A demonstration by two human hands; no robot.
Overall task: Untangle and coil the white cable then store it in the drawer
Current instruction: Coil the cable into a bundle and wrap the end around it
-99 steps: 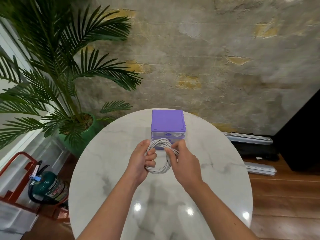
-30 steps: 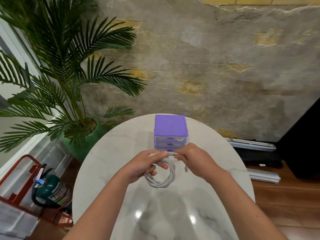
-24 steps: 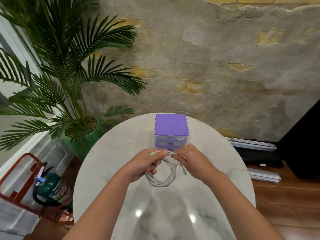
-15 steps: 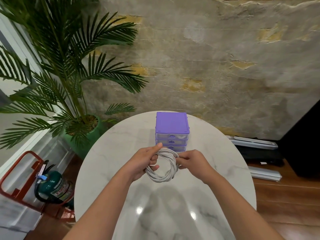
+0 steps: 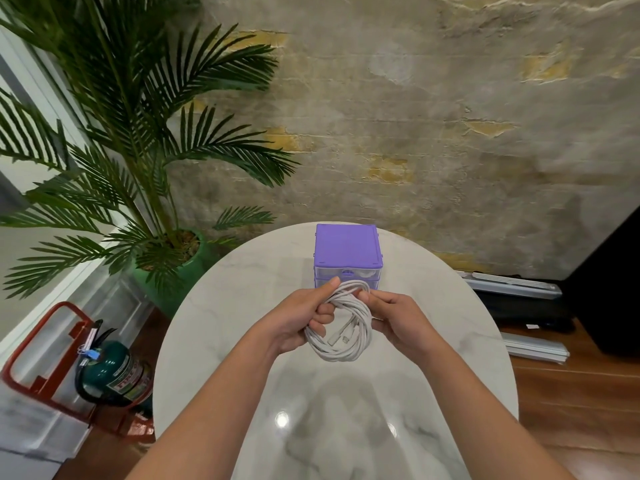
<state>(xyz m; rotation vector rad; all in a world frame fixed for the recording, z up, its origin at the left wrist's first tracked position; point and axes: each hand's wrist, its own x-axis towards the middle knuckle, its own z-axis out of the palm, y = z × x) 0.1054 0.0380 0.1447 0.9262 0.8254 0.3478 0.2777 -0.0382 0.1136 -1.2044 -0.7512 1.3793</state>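
So the white cable [image 5: 349,327] is wound into a neat round coil, several loops thick, and it's held up just above the round marble table [image 5: 214,341], right in front of the little purple drawer unit [image 5: 347,247]. Both plug ends are dangling inside the ring, side by side.

The left hand [image 5: 298,320] has the coil on its left side: thumb lying over the top of the loops, fingers curled through the middle of the ring, so it's properly wrapped round the bundle. The right hand [image 5: 398,320] is on the opposite side, fingers curled in and pinching the strands up near the top right of the coil. Both forearms come in from the bottom edge of the view.

The drawer unit sits toward the far edge of the table, purple lid on top, clear drawer fronts facing the person. From what I can see the drawers are pushed in, though the hands and coil cover the lower ones.

Off to the left there's a potted palm [image 5: 121,140] in a green pot, and a green fire extinguisher [image 5: 114,375] in a red stand on the floor. Behind it all is a weathered plaster wall [image 5: 433,116].
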